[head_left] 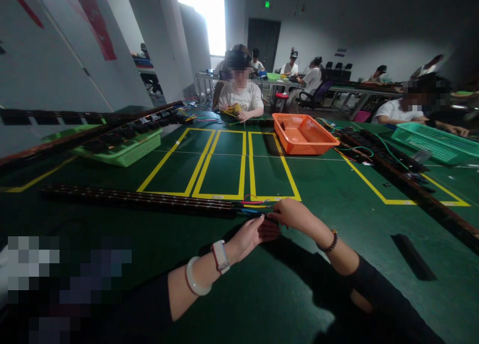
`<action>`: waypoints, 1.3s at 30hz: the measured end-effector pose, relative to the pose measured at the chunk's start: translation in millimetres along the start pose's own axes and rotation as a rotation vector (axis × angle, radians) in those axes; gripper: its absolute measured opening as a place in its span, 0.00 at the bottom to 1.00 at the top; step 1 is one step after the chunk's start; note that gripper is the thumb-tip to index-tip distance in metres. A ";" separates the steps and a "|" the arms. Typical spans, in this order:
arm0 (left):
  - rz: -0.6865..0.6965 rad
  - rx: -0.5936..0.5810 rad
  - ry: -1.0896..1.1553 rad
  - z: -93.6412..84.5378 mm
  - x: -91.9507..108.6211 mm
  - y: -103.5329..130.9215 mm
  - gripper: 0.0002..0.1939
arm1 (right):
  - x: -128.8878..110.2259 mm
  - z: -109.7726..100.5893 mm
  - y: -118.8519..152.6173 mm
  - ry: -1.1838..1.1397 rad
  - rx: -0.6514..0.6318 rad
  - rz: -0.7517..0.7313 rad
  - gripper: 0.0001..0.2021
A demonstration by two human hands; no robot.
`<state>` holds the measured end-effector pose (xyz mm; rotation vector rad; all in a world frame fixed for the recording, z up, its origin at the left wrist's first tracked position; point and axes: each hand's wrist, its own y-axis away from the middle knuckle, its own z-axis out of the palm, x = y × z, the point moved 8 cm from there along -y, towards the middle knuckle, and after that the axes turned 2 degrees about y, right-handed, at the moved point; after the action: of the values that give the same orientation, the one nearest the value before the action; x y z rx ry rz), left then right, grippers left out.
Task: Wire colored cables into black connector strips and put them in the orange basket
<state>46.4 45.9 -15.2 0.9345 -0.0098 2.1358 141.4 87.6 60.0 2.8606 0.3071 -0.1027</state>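
A long dark bundle of strips [149,198] lies across the green table, with red, yellow and blue wires [256,206] coming out of its right end. Just below the wire ends is my left hand [250,237], its fingers pressed together and pointing right, the thumb on top. My right hand [294,215] meets it from the right, fingers bent in a pinch at the left fingertips. Whatever lies between the fingers of both hands is too small and dark to name.
An orange basket [305,148] stands beyond my hands, a green basket [140,148] at the left and a teal basket [441,140] at the right. Long dark assemblies [422,199] cross the right side. A black strip [413,257] lies nearer. A person [241,92] sits opposite.
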 end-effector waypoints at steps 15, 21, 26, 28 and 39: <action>0.091 -0.416 -0.933 28.8 -17.8 16.9 0.20 | -102.7 -6.5 -30.2 0.158 0.459 -0.408 0.19; 0.206 -0.485 -1.084 35.2 -13.7 22.1 0.20 | -125.8 11.6 -56.6 0.245 0.472 -0.416 0.25; 0.212 -0.495 -1.085 35.1 -14.2 23.3 0.20 | -135.8 19.0 -67.2 0.234 0.373 -0.445 0.22; 0.213 -0.487 -1.083 33.2 -15.6 22.4 0.20 | -137.3 19.4 -68.9 0.214 0.366 -0.433 0.21; 0.302 -0.524 -1.080 38.6 -10.2 22.9 0.16 | -90.1 -16.9 -54.1 0.108 0.490 -0.338 0.19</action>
<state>59.2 11.9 13.1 1.6776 -1.2309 1.4783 42.4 125.2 71.5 3.2671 0.9006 -0.0981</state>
